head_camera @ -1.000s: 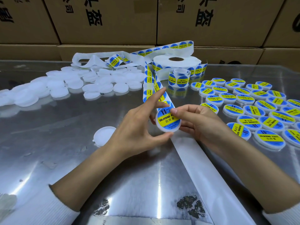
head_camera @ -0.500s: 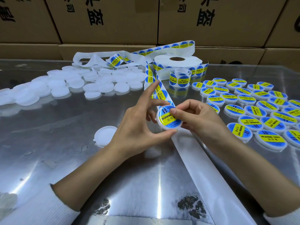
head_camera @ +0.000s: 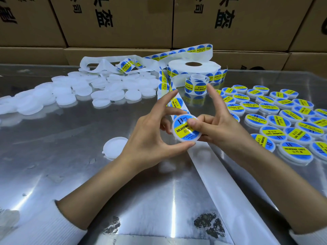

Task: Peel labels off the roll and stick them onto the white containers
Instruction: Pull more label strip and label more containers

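Blue and yellow, a round label covers the white container point(head_camera: 186, 129) that both hands hold above the steel worktop point(head_camera: 53, 174): the left hand point(head_camera: 150, 138) pinches its rim between thumb and fingers, and the right hand point(head_camera: 217, 128) presses its thumb on the label, forefinger raised. Behind the container stands the label roll point(head_camera: 194, 67). Left of the roll lie bare white containers point(head_camera: 106, 89); right of it, labelled ones point(head_camera: 283, 117).

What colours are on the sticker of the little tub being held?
Blue with a yellow band and black lettering, on the held container; the head view shows it.
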